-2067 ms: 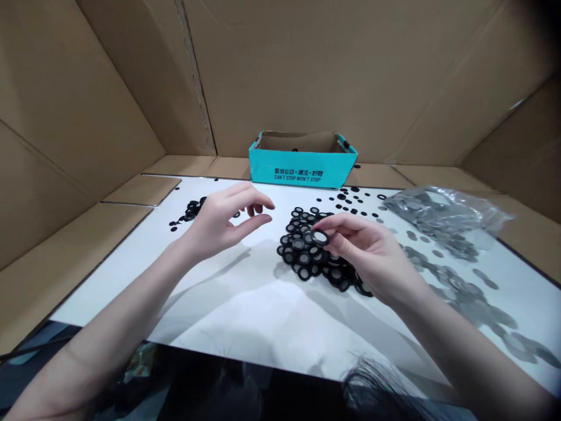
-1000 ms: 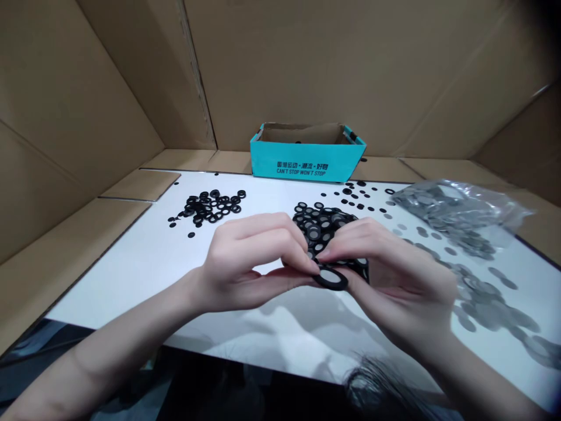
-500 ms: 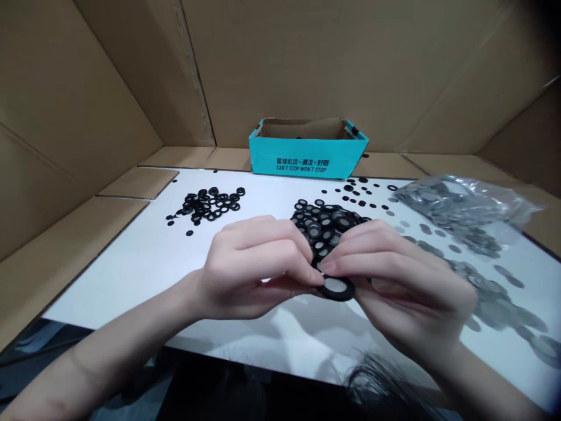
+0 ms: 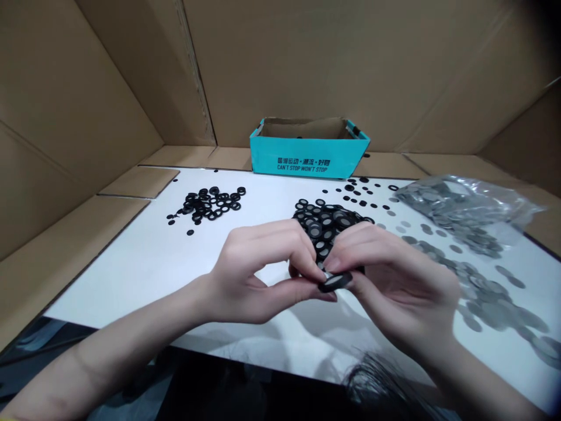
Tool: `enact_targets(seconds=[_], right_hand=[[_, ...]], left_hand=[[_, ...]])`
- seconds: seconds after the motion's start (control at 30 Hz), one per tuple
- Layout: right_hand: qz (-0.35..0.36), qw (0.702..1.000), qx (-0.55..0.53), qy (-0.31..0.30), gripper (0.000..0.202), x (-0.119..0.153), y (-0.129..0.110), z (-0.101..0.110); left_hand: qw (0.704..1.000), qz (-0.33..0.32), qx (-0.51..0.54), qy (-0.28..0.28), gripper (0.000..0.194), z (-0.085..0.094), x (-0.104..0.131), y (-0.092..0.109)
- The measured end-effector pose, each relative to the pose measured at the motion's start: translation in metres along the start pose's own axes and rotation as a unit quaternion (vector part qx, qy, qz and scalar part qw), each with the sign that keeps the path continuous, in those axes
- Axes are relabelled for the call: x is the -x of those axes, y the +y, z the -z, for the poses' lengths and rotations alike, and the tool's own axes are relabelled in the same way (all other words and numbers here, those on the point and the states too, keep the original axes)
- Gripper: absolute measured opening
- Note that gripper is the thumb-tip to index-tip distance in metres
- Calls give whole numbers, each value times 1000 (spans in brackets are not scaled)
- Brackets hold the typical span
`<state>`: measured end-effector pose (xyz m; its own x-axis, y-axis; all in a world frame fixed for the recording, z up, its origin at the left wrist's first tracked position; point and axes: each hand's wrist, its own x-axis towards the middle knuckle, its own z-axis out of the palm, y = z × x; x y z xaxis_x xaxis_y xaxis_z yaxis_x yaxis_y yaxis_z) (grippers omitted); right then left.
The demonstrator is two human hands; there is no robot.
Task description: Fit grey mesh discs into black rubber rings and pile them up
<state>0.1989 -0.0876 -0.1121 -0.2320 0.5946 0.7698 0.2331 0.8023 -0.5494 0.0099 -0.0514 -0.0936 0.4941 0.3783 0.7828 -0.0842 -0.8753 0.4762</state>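
Between my two hands, above the white table point(image 4: 131, 263), is a round black rubber ring with a grey disc inside point(image 4: 336, 282), tilted nearly edge-on. My left hand point(image 4: 263, 272) pinches its left side between thumb and forefinger. From the right, my right hand point(image 4: 398, 280) grips it, thumb below and fingertips at the upper edge. Just behind the hands lies a pile of black rings with grey discs in them point(image 4: 322, 225), partly hidden by my fingers. Loose grey discs point(image 4: 491, 292) are scattered to the right of my right hand.
A turquoise cardboard box point(image 4: 309, 156) stands at the back. Black open rings point(image 4: 210, 204) lie in a heap at left. A clear plastic bag of grey discs point(image 4: 456, 204) spills at right. Small black pieces point(image 4: 363, 203) dot the table behind the pile. Cardboard walls point(image 4: 307, 64) enclose the table.
The ring with its disc has tipped from showing its grey face to nearly edge-on. My left fingers have opened into a rounder pinch, and my right hand has shifted slightly left.
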Motion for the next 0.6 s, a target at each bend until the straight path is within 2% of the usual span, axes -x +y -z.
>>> enact_targets(seconds=[0.17,0.3,0.4,0.6], right_hand=[[-12,1000,-6,3,25,1,1,0],[5,1000,12,-1,25,3,2,2],[26,999,24,-2,26,4,3,4],[66,996,64,10,33,3,1,5]], left_hand=[[1000,9,-5,-17,17,0,1,-1],[1000,-22,-17,-9,24,4,-1,0],[998,-45,-42,0,16,6,-1,1],[987,-90,-128,-25,7,8,1,6]])
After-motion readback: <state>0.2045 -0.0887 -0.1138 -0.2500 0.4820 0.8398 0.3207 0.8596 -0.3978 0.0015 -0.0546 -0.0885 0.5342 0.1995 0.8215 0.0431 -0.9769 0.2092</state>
